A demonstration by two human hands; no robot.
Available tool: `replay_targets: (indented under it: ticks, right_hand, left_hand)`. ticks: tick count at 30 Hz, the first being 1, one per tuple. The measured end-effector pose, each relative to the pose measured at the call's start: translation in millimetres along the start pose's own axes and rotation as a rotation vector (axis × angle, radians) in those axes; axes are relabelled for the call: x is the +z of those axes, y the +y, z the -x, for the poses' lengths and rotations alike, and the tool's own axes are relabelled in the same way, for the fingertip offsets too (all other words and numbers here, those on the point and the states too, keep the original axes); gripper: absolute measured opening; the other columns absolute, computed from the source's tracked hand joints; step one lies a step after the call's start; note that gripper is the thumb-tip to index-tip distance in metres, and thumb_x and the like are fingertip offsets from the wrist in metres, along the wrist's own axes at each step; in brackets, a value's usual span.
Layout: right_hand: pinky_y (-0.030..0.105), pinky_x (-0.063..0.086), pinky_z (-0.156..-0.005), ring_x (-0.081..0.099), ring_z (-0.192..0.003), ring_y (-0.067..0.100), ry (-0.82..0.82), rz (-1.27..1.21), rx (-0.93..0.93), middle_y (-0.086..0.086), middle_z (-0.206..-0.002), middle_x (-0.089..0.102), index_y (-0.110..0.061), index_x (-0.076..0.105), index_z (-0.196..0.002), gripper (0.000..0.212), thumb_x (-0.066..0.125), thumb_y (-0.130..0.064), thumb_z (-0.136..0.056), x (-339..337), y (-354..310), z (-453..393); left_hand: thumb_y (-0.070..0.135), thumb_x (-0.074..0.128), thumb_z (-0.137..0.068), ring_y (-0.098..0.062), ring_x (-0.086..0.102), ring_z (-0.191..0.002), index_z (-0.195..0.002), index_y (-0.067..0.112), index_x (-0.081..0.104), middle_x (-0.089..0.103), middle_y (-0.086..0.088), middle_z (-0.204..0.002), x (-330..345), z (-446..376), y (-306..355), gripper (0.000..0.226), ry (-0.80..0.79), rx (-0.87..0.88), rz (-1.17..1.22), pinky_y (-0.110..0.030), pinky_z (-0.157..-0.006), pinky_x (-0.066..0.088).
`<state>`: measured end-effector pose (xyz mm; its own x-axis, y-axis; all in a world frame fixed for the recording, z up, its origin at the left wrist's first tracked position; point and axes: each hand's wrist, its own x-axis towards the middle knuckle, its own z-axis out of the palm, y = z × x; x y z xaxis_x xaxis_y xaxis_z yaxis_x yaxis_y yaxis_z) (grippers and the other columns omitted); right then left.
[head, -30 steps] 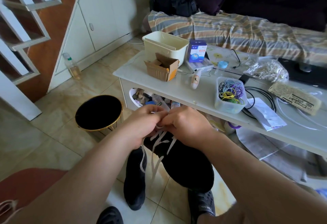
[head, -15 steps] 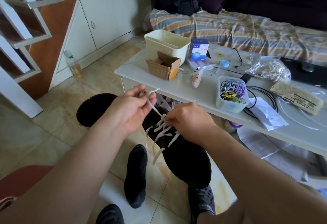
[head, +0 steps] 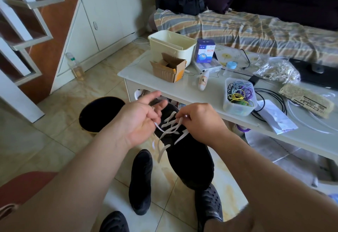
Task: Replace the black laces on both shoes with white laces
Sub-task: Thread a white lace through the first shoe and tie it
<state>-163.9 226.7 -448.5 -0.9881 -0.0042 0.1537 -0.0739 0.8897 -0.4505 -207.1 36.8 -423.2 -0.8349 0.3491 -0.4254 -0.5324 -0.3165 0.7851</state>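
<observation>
White lace [head: 169,128] already zigzagging across the upper eyelets of the black shoe [head: 190,158] held up in the middle of the scene, near side of the white table [head: 164,83]; lacing of this shoe looks partly done. Right hand [head: 199,121] pinching the lace at the tongue; left hand [head: 140,121] palm-up, fingers loosely spread, lace running across them. Second shoe [head: 140,182] lying on the floor tiles just left, no lace visible; next, probably, drawing slack through and feeding the free end into the following eyelet.
</observation>
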Motion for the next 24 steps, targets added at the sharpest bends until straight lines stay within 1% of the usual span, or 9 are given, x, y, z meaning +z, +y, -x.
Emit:
replay_targets:
  ticks: [7,9,12,14,16,17,18,21,24]
  right_hand:
    - [0.033,0.054,-0.075,0.065,-0.091,0.023,0.011,0.007,0.069,0.001,-0.096,0.075,-0.028,0.081,-0.104,0.022,0.067,-0.015,-0.093,-4.3,-2.5,-0.3]
    - [0.033,0.053,-0.075,0.065,-0.091,0.023,0.016,-0.007,0.075,0.001,-0.094,0.074,-0.028,0.081,-0.103,0.017,0.070,-0.019,-0.093,-5.1,-2.8,0.6]
    - [0.028,0.044,-0.066,0.062,-0.088,0.021,-0.002,-0.037,0.112,-0.007,-0.081,0.065,-0.030,0.079,-0.101,0.010,0.076,-0.030,-0.091,-8.0,-3.3,-1.1]
    - [0.023,0.040,-0.064,0.059,-0.088,0.017,-0.061,-0.091,0.166,-0.013,-0.084,0.060,-0.033,0.075,-0.111,0.029,0.084,-0.036,-0.084,-11.8,-1.4,-1.6]
    - [0.024,0.042,-0.073,0.057,-0.091,0.014,-0.149,-0.150,0.235,-0.011,-0.094,0.059,-0.034,0.066,-0.132,0.062,0.090,-0.038,-0.075,-15.0,3.3,-0.7]
    - [0.025,0.044,-0.076,0.058,-0.091,0.014,-0.193,-0.177,0.268,-0.010,-0.095,0.059,-0.032,0.064,-0.135,0.069,0.091,-0.038,-0.073,-15.2,5.4,-0.1]
    - [0.026,0.045,-0.075,0.060,-0.088,0.013,-0.223,-0.205,0.292,-0.010,-0.093,0.060,-0.029,0.066,-0.133,0.067,0.092,-0.038,-0.072,-14.3,7.8,0.2]
    - [0.029,0.051,-0.065,0.061,-0.075,0.015,-0.239,-0.266,0.326,-0.004,-0.084,0.067,-0.022,0.077,-0.103,0.026,0.086,-0.033,-0.080,-9.4,15.5,-1.0]
    - [0.040,0.058,-0.075,0.066,-0.077,0.022,-0.239,-0.334,0.350,0.003,-0.086,0.071,-0.023,0.078,-0.105,0.018,0.077,-0.028,-0.088,-6.6,20.2,-2.7]
  left_hand:
    - [-0.033,0.021,-0.083,-0.012,0.068,-0.078,-0.144,0.013,0.058,0.078,-0.018,-0.111,1.1,4.5,-6.5,0.085,-0.094,-0.026,0.004,-0.021,-0.076,0.055]
    - [-0.032,0.024,-0.090,-0.016,0.073,-0.079,-0.150,0.014,0.052,0.076,-0.020,-0.116,1.6,6.5,-6.3,0.081,-0.103,-0.003,0.026,-0.023,-0.073,0.060]
    - [-0.022,0.029,-0.102,-0.026,0.078,-0.097,-0.154,0.014,0.044,0.075,-0.023,-0.118,2.0,8.4,-6.5,0.066,-0.115,0.015,0.100,-0.031,-0.074,0.064]
    - [-0.015,0.034,-0.106,-0.029,0.078,-0.099,-0.149,0.009,0.047,0.076,-0.022,-0.114,3.2,9.8,-5.5,0.050,-0.071,0.021,0.108,-0.031,-0.071,0.064]
    - [-0.010,0.040,-0.107,-0.024,0.079,-0.091,-0.138,0.000,0.052,0.079,-0.018,-0.106,2.3,9.7,-1.1,0.034,-0.026,0.025,0.128,-0.028,-0.066,0.063]
    - [-0.007,0.043,-0.107,-0.019,0.079,-0.085,-0.130,-0.002,0.056,0.079,-0.015,-0.105,0.0,8.6,2.6,0.027,-0.015,0.033,0.151,-0.025,-0.063,0.062]
    - [-0.006,0.046,-0.106,-0.014,0.077,-0.078,-0.120,-0.001,0.060,0.080,-0.013,-0.104,-3.9,5.9,7.6,0.020,0.004,0.043,0.190,-0.022,-0.059,0.060]
    - [0.000,0.056,-0.100,-0.002,0.065,-0.061,-0.097,0.008,0.065,0.080,-0.003,-0.097,-19.5,-3.3,27.4,0.012,0.037,0.129,0.430,-0.014,-0.054,0.051]
    - [0.019,0.059,-0.102,0.000,0.045,-0.051,-0.097,0.020,0.064,0.067,0.011,-0.087,-28.2,-4.2,35.0,0.007,-0.063,0.216,0.465,-0.010,-0.047,0.035]
